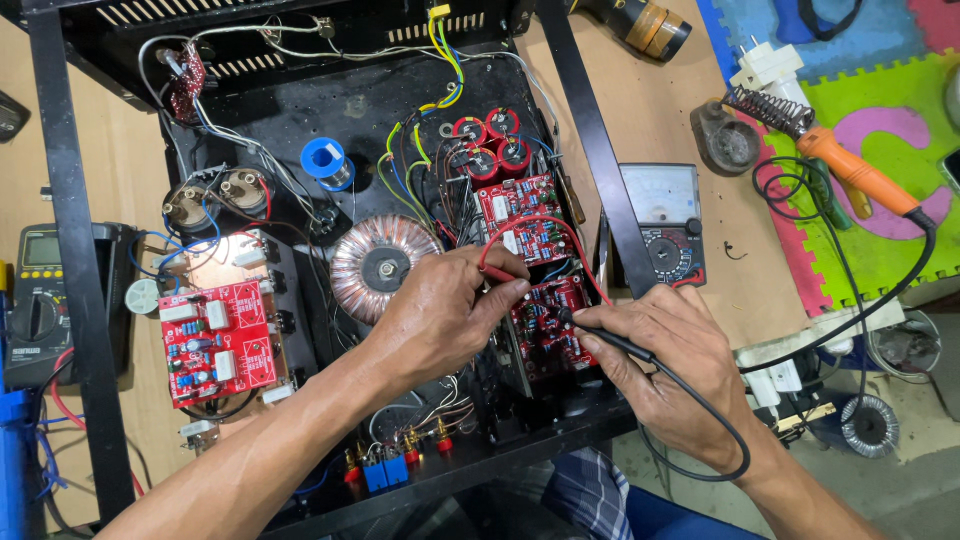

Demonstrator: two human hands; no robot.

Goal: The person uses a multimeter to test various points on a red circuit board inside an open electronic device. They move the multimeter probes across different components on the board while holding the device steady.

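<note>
An open black amplifier chassis (75,200) lies on a wooden bench. My left hand (440,315) pinches a red test probe (495,273) whose red lead arcs over the upper red circuit board (520,215). My right hand (670,350) grips a black test probe (610,342), its tip touching the lower red circuit board (550,330). A copper toroidal transformer (378,265) sits just left of my left hand. Several red-topped capacitors (490,145) stand behind the boards.
An analog multimeter (665,225) lies right of the chassis, a digital multimeter (40,300) at the left edge. An orange soldering iron (850,170) rests in a coil stand on coloured foam mats. Another red board (218,345) sits lower left, a blue solder spool (325,160) inside.
</note>
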